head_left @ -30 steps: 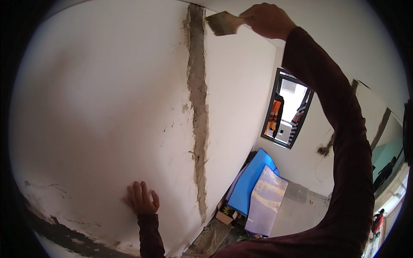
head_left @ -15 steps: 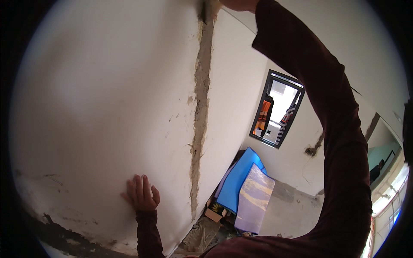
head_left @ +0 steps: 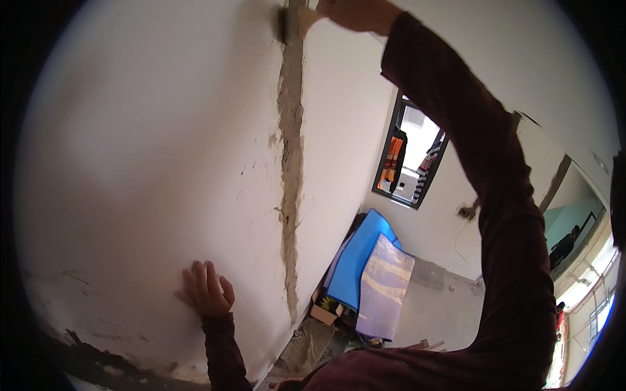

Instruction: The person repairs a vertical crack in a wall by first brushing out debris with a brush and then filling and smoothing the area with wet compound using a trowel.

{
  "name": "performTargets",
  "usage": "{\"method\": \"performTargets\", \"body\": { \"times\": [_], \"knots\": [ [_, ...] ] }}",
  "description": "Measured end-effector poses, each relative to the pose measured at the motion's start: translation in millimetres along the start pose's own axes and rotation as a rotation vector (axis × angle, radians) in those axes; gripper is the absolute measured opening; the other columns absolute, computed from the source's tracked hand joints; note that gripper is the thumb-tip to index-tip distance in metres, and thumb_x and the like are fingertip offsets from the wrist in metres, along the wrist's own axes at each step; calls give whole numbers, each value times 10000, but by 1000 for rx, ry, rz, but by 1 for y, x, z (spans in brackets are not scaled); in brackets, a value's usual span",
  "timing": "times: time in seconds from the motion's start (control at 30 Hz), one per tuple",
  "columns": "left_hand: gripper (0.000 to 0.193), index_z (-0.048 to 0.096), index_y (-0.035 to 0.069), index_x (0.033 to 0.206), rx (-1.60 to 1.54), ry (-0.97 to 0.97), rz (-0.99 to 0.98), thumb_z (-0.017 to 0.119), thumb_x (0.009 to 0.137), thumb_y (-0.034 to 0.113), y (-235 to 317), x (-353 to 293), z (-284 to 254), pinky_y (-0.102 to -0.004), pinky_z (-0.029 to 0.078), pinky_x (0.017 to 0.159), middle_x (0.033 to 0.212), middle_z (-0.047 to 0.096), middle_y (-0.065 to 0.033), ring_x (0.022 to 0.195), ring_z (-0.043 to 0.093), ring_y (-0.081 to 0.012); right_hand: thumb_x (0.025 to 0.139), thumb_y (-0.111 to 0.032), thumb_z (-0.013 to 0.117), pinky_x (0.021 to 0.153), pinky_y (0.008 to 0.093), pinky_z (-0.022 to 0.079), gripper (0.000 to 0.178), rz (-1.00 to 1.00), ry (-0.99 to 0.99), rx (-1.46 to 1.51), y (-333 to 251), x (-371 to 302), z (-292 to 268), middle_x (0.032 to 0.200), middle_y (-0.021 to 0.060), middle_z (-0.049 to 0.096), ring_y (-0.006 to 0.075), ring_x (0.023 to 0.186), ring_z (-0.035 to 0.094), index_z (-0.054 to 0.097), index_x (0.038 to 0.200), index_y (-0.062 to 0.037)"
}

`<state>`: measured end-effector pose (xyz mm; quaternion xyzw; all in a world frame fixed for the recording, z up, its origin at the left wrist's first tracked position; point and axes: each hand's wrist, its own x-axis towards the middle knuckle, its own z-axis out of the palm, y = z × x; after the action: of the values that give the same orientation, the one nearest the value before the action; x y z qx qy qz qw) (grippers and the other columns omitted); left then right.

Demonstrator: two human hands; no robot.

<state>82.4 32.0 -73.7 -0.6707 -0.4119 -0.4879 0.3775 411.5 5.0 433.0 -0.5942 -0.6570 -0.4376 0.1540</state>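
High up, my right hand point(head_left: 352, 13) is closed around the pale handle of what looks like a flat paintbrush point(head_left: 285, 25), whose dark bristle end lies against the white wall point(head_left: 163, 163). The brush crosses the top of a rough, grey-brown filled strip point(head_left: 292, 143) that runs down the wall. Some of my grip is cut off at the top edge. Lower left, my left hand point(head_left: 208, 290) rests on the wall with its fingers outstretched and holds nothing.
A blue mat point(head_left: 365, 260) and a pale purple sheet point(head_left: 386, 283) lean in the corner beside a cardboard box point(head_left: 324, 314). A dark-framed window point(head_left: 411, 150) shows hanging clothes. A broken, dark patch point(head_left: 91, 362) runs along the wall's lower left. Another person point(head_left: 565, 246) stands beyond an opening at right.
My right hand and the brush have come lower and farther into view. The whole view has shifted a little. My left hand stays flat on the wall.
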Motion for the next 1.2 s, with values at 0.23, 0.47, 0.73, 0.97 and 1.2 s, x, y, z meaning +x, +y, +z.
{"method": "performTargets", "body": {
  "times": [0.23, 0.47, 0.73, 0.97, 1.2],
  "knots": [
    [391, 621, 107, 1232, 90, 22, 10, 456, 934, 297, -6, 5, -7, -565, 5, 1164, 1371, 535, -95, 1359, 395, -315, 864, -70, 527, 708, 447, 522, 204, -74, 248, -63, 7, -58, -13, 875, 226, 684, 336, 803, 665, 693, 931, 26],
    [404, 627, 117, 1232, 98, 18, -1, 450, 943, 337, 3, 7, -1, -554, -8, 1167, 1390, 515, -92, 1360, 391, -307, 831, -33, 513, 664, 495, 519, 548, 79, 201, 91, -28, -123, 132, 901, 163, 592, 364, 726, 631, 457, 1357, -176],
    [457, 570, 151, 1306, 144, 0, 7, 419, 954, 400, 4, 5, 4, -560, 0, 1165, 1435, 457, -87, 1380, 350, -320, 799, 18, 506, 525, 477, 507, 633, 117, -188, 444, -111, -304, 210, 872, 165, 544, 362, 584, 607, 353, 1396, -128],
    [458, 544, 173, 1328, 160, -35, 13, 432, 952, 409, 0, 3, 0, -563, 9, 1162, 1446, 443, -85, 1390, 331, -324, 833, -90, 584, 653, 475, 517, 437, -100, -686, 492, -83, -364, 234, 855, 148, 613, 349, 761, 643, 560, 1252, -209],
    [464, 528, 174, 1346, 142, -11, 41, 451, 952, 405, 6, 5, 4, -550, 5, 1163, 1445, 450, -94, 1392, 332, -329, 886, -151, 564, 838, 447, 489, 336, -209, -356, 506, -21, -224, 209, 914, 155, 656, 340, 887, 615, 661, 1201, -219]
  ]
}}
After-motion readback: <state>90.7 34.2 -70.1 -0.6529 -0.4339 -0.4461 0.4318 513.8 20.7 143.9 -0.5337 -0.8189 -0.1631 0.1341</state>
